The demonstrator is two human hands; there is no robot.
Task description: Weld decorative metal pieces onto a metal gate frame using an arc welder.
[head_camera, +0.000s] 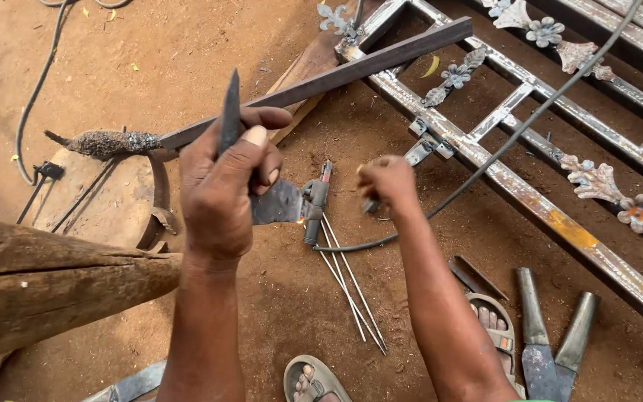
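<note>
The left hand (221, 186) is clamped on a dark flat pointed metal piece (266, 195) at mid-scene. The right hand (388, 181) grips a welding electrode holder (315, 205); a spark glows at the joint. A steady piece and short arc should serve best. No packages or labels show.

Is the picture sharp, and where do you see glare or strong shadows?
Head view: even daylight, soft shadows on the dirt; the left hand and its dark blade are sharp; the right hand is slightly blurred; a small orange glow shows at the metal piece; the gate frame shines mildly.
</note>
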